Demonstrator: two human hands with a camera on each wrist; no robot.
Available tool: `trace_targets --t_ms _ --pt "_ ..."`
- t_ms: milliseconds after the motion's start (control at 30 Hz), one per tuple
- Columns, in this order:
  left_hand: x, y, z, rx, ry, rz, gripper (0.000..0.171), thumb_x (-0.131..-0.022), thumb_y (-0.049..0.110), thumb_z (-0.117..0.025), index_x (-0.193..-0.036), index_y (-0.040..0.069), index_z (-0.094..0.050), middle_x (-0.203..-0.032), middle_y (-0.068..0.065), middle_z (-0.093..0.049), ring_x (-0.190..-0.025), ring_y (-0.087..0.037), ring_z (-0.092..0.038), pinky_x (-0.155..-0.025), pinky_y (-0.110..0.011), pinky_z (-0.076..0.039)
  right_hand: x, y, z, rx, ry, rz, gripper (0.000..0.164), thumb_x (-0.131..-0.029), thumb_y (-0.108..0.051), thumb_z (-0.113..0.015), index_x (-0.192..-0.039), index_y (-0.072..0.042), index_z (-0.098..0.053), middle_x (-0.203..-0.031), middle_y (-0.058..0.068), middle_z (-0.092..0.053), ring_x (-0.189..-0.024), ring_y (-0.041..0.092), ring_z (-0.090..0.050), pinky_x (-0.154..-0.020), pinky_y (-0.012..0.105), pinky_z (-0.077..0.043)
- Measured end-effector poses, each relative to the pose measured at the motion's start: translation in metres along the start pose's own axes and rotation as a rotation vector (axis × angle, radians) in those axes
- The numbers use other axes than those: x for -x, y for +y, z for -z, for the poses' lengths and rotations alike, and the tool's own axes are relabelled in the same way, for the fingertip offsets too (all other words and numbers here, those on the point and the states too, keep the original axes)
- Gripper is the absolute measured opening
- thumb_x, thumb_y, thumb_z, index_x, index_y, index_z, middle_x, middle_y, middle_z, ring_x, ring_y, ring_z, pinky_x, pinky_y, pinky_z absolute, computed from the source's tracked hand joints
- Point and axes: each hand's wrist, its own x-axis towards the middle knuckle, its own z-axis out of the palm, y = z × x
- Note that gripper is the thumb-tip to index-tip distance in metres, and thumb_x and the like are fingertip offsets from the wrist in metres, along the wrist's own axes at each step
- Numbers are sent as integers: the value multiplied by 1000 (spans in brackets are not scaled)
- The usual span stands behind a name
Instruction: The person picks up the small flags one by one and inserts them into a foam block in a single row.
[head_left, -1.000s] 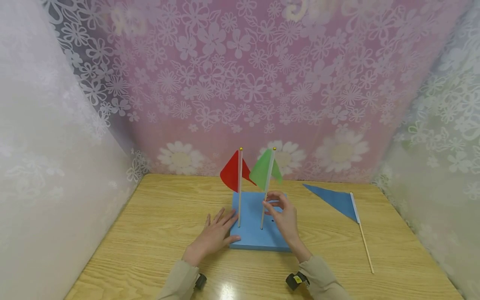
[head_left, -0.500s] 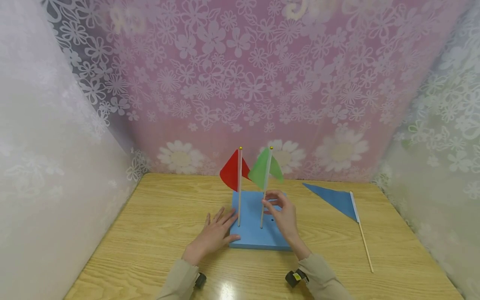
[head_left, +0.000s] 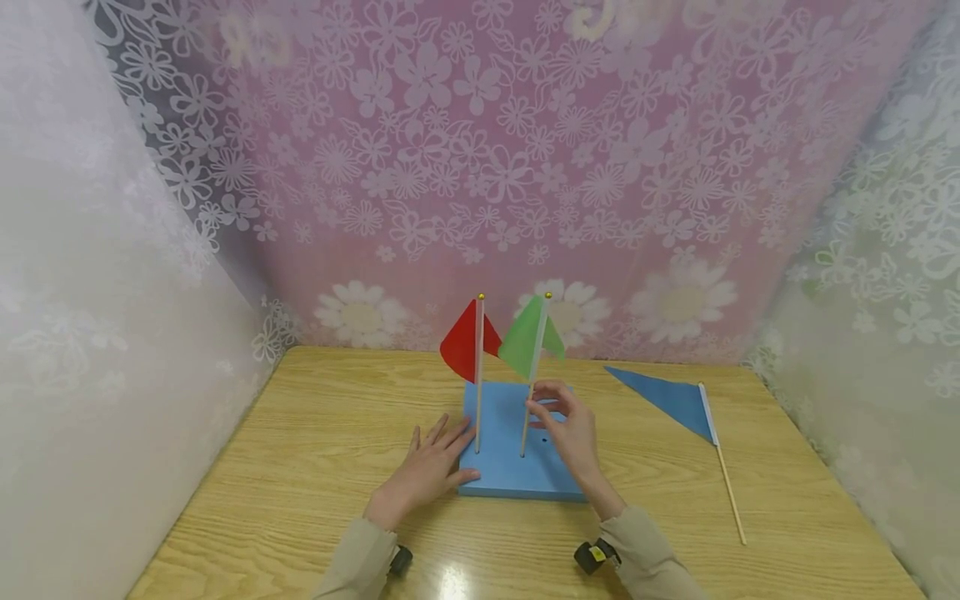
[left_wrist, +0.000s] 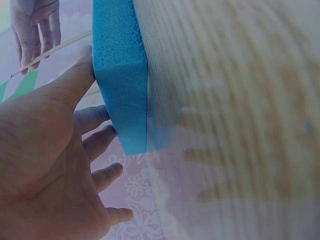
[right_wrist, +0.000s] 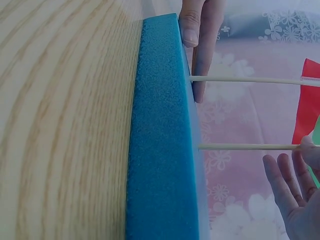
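Note:
A blue foam board [head_left: 517, 483] lies flat on the table. My left hand [head_left: 423, 475] rests on its left edge with fingers spread, thumb and fingertips over the top face. Close by those fingertips, a red pennant flag [head_left: 462, 342] stands upright, its wooden stick set in the board. To its right is a green pennant flag [head_left: 517, 342], leaning slightly right, the foot of its stick in the board. My right hand [head_left: 573, 433] pinches that stick just below the cloth between thumb and fingertips. In the right wrist view both sticks [right_wrist: 240, 146] meet the board's face.
A blue pennant flag [head_left: 678, 404] on a wooden stick lies on the table to the right. One small dark hole [head_left: 544, 440] shows in the board beside my right hand. Flowered cloth [head_left: 510, 167] walls the table at the back and sides.
The green flag's top tilted slightly left, then came back right, with my right hand shifting along with it. My left hand and the red flag have stayed put.

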Motion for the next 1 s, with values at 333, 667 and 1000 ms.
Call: trace_targets --t_ms 333,667,1000 --pt "-1 0 0 -6 -7 -6 71 -99 44 -62 -157 10 -39 -164 -11 -32 -153 -43 -17 -112 -77 -14 -4 -2 24 40 38 -29 24 -96 -7 -70 -117 4 -68 -106 24 -69 -85 23 -72 -69 35 -62" --pt "-2 -3 -2 -6 -4 -5 72 -99 45 -63 -157 10 -40 -164 -11 -32 -153 -43 -16 -112 -77 -13 -7 -6 97 122 159 47 26 -97 2 -65 -122 9 -64 -109 22 -68 -83 10 -71 -69 27 -61" --pt "-2 -2 -3 1 -5 -4 71 -99 44 -62 -157 11 -39 -165 -10 -31 -154 -42 -15 -113 -77 -12 9 -3 196 649 38 -42 36 -102 -19 -63 -131 2 -61 -121 27 -64 -85 -18 -52 -66 19 -57"
